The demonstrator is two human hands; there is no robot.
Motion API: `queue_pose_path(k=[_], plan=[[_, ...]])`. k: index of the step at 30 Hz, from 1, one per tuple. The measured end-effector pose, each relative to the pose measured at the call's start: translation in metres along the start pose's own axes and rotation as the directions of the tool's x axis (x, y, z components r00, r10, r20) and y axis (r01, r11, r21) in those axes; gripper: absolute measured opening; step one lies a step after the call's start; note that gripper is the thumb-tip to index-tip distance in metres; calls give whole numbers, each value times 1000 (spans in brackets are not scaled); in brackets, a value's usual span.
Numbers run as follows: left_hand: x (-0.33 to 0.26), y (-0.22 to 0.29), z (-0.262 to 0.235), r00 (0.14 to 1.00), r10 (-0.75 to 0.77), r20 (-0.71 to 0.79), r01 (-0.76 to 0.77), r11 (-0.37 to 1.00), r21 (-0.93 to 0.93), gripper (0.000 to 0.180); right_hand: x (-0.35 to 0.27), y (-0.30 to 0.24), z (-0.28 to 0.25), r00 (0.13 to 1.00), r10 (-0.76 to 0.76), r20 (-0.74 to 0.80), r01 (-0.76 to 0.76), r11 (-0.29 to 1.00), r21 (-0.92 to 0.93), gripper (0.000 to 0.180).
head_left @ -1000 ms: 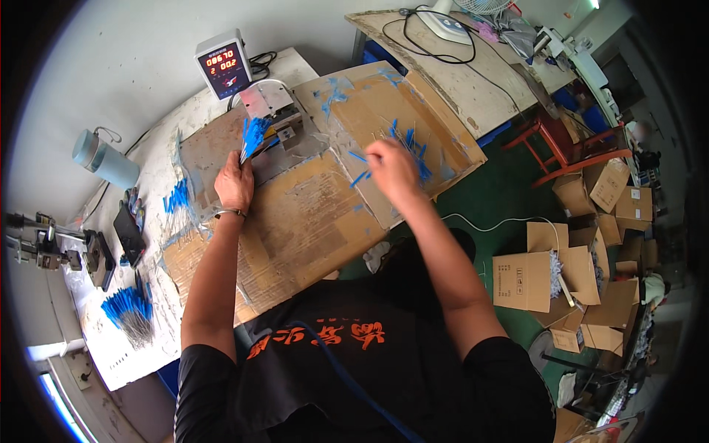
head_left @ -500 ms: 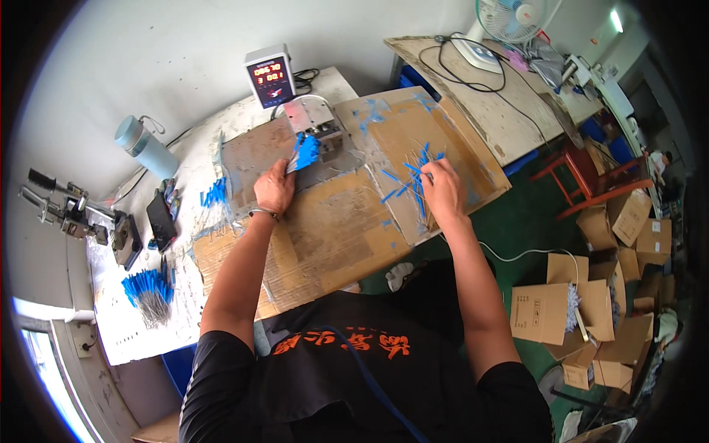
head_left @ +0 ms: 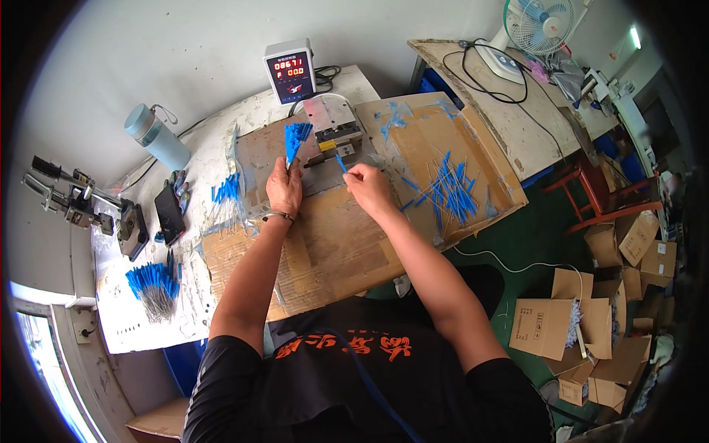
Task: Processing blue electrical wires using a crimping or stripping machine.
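Note:
My left hand (head_left: pixel 284 186) is closed around a bundle of thin wires with blue sleeves (head_left: pixel 297 139), the blue ends fanning upward. In a pinch, my right hand (head_left: pixel 368 187) holds a single blue-sleeved wire (head_left: pixel 341 163) with its tip at the front of a small metal machine (head_left: pixel 338 131). That machine has a yellow part at its front and stands on a metal plate. To the right of my right hand, a loose pile of blue-sleeved wires (head_left: pixel 452 193) lies crisscrossed on the cardboard (head_left: pixel 332 240).
Behind the machine stands a control box (head_left: pixel 289 71) with a red lit display. Two more wire bundles (head_left: pixel 226 193) (head_left: pixel 153 286) lie at left, near a phone (head_left: pixel 169 214) and a blue bottle (head_left: pixel 156 137). Open cartons (head_left: pixel 543 325) and a red chair (head_left: pixel 598 181) are at right.
My right hand has moved left from the wire pile to the machine, now pinching one blue-sleeved wire. My left hand still grips its bundle. The whole view has shifted slightly.

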State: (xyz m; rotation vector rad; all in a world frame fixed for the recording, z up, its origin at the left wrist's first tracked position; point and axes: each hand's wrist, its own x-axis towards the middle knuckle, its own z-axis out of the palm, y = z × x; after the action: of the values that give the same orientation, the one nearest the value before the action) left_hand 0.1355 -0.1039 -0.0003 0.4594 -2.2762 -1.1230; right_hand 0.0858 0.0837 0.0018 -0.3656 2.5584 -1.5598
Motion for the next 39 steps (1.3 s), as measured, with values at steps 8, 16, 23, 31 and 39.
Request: queue_pose_path(k=[8,16,23,31,39], plan=[[-2,10,-4,999,20,25,-21,998,52,18,11,-16,2,999,43,32,-46,995,89,18],[-1,8,-3,999,45,31,-47,996,80,19,11,-17,1,998,40,42,-44,992,121,17],[-1,0,2,988,154,10,-153,964,217,19,13,-19,12,997,82,1,-80,974,212,15],[2,1,1,983,125,136,-159,948,276,15,-45,1,-72,936,-234,-263,190,965,-181,5],[-2,9,-1,970,168,175,-225,894,387,16,-76,25,-137,959,-204,-195,9,713,-701,6]])
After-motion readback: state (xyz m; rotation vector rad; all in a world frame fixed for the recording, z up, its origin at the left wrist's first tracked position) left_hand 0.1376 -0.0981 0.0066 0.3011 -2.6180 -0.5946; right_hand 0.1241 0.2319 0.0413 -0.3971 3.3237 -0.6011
